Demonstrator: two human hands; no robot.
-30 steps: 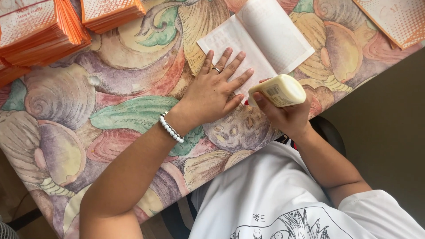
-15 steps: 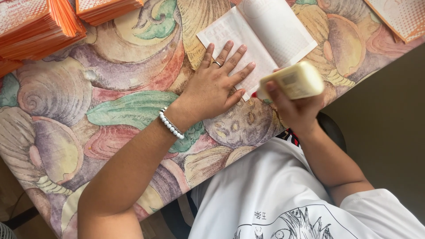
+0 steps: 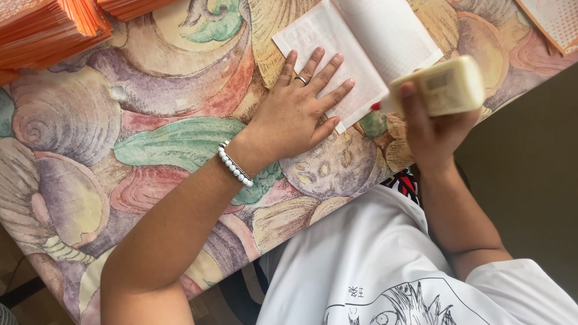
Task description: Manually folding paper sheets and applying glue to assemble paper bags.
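Observation:
My left hand [image 3: 299, 114] lies flat, fingers spread, on the near corner of an open white booklet [image 3: 367, 42] that rests on a table covered with a shell-patterned cloth [image 3: 150, 120]. A ring is on one finger and a white bead bracelet [image 3: 235, 165] circles the wrist. My right hand [image 3: 430, 129] holds a cream-coloured rectangular block [image 3: 442, 87], lifted above the table's near edge just right of the booklet. A small red tip [image 3: 376, 106] shows at the block's left end.
Stacks of orange-edged booklets [image 3: 54, 30] sit at the far left of the table. Another printed sheet [image 3: 557, 21] lies at the far right corner. My white printed shirt [image 3: 391, 271] fills the lower frame; dark floor lies to the right.
My right hand with the cream block has moved right and away from the booklet's edge. My left hand stays pressed on the booklet.

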